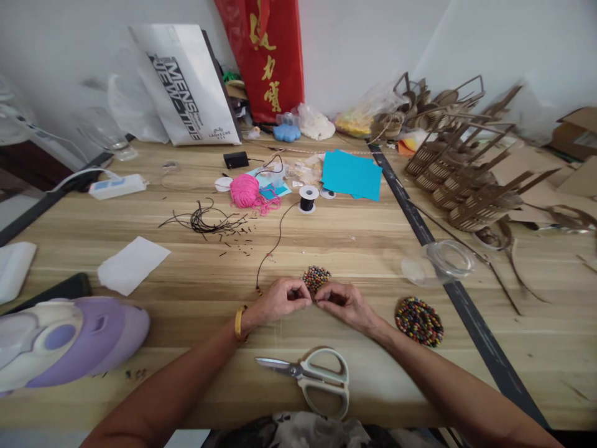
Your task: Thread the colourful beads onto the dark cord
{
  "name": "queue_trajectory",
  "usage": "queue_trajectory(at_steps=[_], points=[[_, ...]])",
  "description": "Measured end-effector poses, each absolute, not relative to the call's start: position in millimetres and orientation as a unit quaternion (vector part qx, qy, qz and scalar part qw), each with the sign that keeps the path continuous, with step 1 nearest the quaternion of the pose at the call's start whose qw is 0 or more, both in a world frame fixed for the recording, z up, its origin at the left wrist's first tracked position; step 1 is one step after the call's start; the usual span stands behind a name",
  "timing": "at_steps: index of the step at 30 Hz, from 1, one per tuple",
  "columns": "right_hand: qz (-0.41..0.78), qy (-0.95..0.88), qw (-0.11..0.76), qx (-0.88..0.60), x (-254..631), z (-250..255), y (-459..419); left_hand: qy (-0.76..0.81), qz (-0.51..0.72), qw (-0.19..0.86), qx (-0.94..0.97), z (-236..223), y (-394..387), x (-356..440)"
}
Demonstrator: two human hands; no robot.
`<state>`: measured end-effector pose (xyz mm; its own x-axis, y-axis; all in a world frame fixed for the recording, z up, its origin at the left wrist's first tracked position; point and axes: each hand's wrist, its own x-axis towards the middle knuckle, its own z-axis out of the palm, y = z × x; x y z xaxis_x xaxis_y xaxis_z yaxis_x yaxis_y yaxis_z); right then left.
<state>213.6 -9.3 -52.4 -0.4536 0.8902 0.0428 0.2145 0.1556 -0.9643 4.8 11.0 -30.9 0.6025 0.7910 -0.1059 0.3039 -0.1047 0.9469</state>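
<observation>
My left hand (282, 300) is closed in a pinch, fingertips by the near edge of a small heap of coloured beads (316, 278). A black cord (280, 231) runs from a white-rimmed spool (307, 199) to this hand, with a few beads threaded where it meets the hand; the rest is hidden. My right hand (347, 305) pinches just across from the left, and what its fingertips hold is too small to make out. Cream-handled scissors (321, 378) lie on the table in front of me. A coiled bead string (419, 321) rests beyond my right forearm.
Cut black cords (205, 218) and short scraps lie ahead on the left, near pink yarn (245, 190). Blue sheets (352, 175) are farther back. Brown baskets (466, 180) and clear tubing (450, 260) stand right. A purple-and-white device (88, 339) sits left.
</observation>
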Motion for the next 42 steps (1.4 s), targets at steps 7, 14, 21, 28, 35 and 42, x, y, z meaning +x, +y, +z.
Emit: queue_trajectory(at_steps=[7, 14, 21, 28, 35, 42], points=[[0.494, -0.695, 0.327, -0.408, 213.3, -49.2, -8.9, 0.391, 0.216, 0.547, 0.708, -29.6, 11.2, 5.5], [0.500, -0.689, 0.329, -0.408, 213.1, -49.4, -8.9, 0.396, 0.218, 0.549, 0.703, -31.5, 11.4, 6.1], [0.499, -0.689, 0.325, -0.414, 212.6, -48.7, -8.9, 0.398, 0.224, 0.543, 0.705, -34.3, 11.3, 6.3], [0.500, -0.687, 0.333, -0.409, 211.9, -46.7, -9.4, 0.399, 0.224, 0.534, 0.711, -31.0, 11.5, 6.8], [0.503, -0.684, 0.331, -0.411, 211.9, -46.3, -9.5, 0.399, 0.223, 0.540, 0.707, -29.7, 11.3, 7.2], [0.501, -0.685, 0.334, -0.410, 211.9, -47.3, -9.6, 0.399, 0.215, 0.538, 0.710, -32.1, 11.6, 6.4]])
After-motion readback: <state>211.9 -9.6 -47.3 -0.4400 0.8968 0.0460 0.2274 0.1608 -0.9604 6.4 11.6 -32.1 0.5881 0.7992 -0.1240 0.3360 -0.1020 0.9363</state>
